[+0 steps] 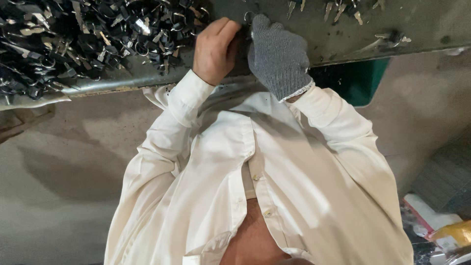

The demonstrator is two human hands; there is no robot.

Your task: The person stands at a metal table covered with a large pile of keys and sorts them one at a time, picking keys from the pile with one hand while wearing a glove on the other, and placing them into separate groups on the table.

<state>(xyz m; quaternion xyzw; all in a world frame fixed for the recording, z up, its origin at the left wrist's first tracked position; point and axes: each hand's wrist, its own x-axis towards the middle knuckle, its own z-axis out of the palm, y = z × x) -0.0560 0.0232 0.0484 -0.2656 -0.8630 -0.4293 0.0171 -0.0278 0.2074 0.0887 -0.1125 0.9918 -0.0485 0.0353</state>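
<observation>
A big heap of black-headed keys with metal rings (73, 39) lies on the grey metal table (422, 24) at the upper left. My bare left hand (215, 49) rests at the heap's right edge with its fingers curled shut. My right hand (278, 56), in a grey knit glove, presses against it, fingers closed too. A small metal key ring (248, 16) peeks out between the two hands. Whatever else they pinch is hidden by the fingers. My cream shirt sleeves run down from both wrists.
Several loose bare metal key blades (338, 10) lie on the table at the upper right. A green bin (360, 81) stands under the table edge. A stack of grey sheets (446, 176) and a yellow packet (454, 234) sit on the floor at right.
</observation>
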